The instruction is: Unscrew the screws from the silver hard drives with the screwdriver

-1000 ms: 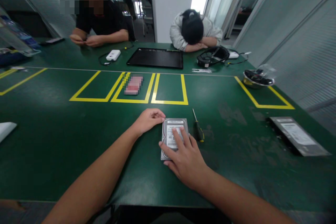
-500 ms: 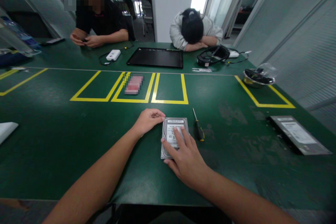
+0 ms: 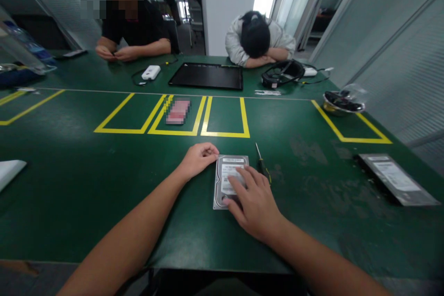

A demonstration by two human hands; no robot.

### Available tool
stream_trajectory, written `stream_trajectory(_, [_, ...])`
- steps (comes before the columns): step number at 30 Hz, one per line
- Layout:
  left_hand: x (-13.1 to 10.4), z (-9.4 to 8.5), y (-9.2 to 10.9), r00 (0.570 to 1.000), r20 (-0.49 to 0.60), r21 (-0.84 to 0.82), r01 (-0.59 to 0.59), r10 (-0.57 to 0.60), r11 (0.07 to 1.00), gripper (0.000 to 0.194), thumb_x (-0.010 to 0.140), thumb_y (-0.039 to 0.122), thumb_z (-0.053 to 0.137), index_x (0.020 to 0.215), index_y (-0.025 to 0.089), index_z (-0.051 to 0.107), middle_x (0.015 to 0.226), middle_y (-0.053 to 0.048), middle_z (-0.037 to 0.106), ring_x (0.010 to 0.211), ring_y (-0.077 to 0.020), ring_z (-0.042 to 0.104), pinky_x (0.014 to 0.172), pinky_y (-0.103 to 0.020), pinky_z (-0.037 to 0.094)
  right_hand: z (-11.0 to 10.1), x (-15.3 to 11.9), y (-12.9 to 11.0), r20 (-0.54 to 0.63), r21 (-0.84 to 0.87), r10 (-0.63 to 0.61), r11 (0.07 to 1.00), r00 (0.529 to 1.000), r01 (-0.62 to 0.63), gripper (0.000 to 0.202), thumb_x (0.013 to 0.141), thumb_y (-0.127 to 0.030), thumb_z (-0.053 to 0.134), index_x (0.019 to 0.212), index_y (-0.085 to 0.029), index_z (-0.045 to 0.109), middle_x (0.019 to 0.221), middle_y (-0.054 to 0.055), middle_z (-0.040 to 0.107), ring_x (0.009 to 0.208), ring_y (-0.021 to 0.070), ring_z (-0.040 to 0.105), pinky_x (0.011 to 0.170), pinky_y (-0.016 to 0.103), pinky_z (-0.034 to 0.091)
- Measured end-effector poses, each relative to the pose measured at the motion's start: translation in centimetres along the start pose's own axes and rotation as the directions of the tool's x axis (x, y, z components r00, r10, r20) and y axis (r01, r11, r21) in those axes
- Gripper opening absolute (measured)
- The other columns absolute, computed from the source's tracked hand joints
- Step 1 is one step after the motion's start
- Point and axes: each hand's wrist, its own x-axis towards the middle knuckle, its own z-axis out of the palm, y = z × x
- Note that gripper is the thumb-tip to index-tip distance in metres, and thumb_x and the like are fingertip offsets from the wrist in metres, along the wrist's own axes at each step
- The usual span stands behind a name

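A silver hard drive (image 3: 222, 180) with white labels lies flat on the green table in front of me. My left hand (image 3: 199, 159) is at the drive's upper left corner, its fingers curled and fingertips together at that edge; whatever they may pinch is too small to see. Over the drive's right half spreads my right hand (image 3: 255, 199), fingers apart, covering part of the label; whether it presses on the drive I cannot tell. A screwdriver (image 3: 262, 166) with a black and yellow handle lies just right of the drive, its handle partly behind my right hand.
Another hard drive (image 3: 395, 178) lies at the right. A metal bowl (image 3: 343, 104) with dark contents stands behind it. Yellow tape (image 3: 225, 134) marks boxes on the table (image 3: 104, 185); a blurred pink object (image 3: 178, 112) sits in one. Farther back are a black panel (image 3: 206, 77) and two people.
My right hand has shifted right and drawn its fingers closer together, showing more of the drive's left side and hiding more of the screwdriver handle. My left hand stays at the corner.
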Motion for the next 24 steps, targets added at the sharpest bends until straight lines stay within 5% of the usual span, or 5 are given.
stream_trajectory(5, [0.0, 0.0, -0.3, 1.0, 0.008, 0.017, -0.009, 0.009, 1.0, 0.016, 0.079, 0.028, 0.066, 0.089, 0.015, 0.068, 0.082, -0.004, 0.07, 0.073, -0.0145, 0.064, 0.068, -0.026, 0.049, -1.4, 1.3, 1.7, -0.024, -0.223, 0.159, 0.962, 0.987, -0.16, 0.029, 0.098, -0.03, 0.038, 0.106, -0.019, 0.065, 0.111, 0.013, 0.061, 0.098, 0.0275, 0.054, 0.083, 0.042, 0.043])
stream_trajectory(10, [-0.1, -0.2, -0.4, 1.0, 0.02, 0.042, -0.02, 0.019, 0.999, 0.016, 0.08, 0.03, 0.065, 0.087, 0.016, 0.069, 0.081, -0.004, 0.071, 0.072, -0.0147, 0.064, 0.067, -0.026, 0.049, -2.3, 2.0, 3.5, -0.01, -0.379, 0.327, 0.873, 0.945, -0.306, 0.02, 0.094, -0.025, 0.044, 0.105, -0.018, 0.059, 0.105, 0.014, 0.057, 0.092, 0.0273, 0.057, 0.067, 0.035, 0.044])
stream_trajectory(20, [-0.1, -0.2, -0.6, 0.999, 0.019, 0.063, -0.03, 0.029, 0.998, 0.017, 0.081, 0.03, 0.065, 0.088, 0.016, 0.07, 0.082, -0.005, 0.072, 0.073, -0.0148, 0.063, 0.068, -0.026, 0.049, -2.0, 1.9, 3.9, 0.209, -0.319, 0.427, 0.88, 0.88, -0.351, 0.031, 0.095, -0.024, 0.04, 0.126, -0.019, 0.046, 0.102, 0.012, 0.059, 0.083, 0.0262, 0.067, 0.058, 0.031, 0.042])
stream_trajectory(24, [-0.1, -0.2, -0.7, 0.999, 0.019, 0.079, -0.042, 0.04, 0.996, 0.016, 0.082, 0.029, 0.064, 0.089, 0.016, 0.07, 0.083, -0.005, 0.072, 0.074, -0.0149, 0.064, 0.068, -0.026, 0.049, -2.7, 2.3, 4.5, 0.121, -0.279, 0.429, 0.88, 0.895, -0.384, 0.027, 0.095, -0.024, 0.038, 0.119, -0.019, 0.049, 0.099, 0.01, 0.062, 0.081, 0.0254, 0.067, 0.057, 0.03, 0.04])
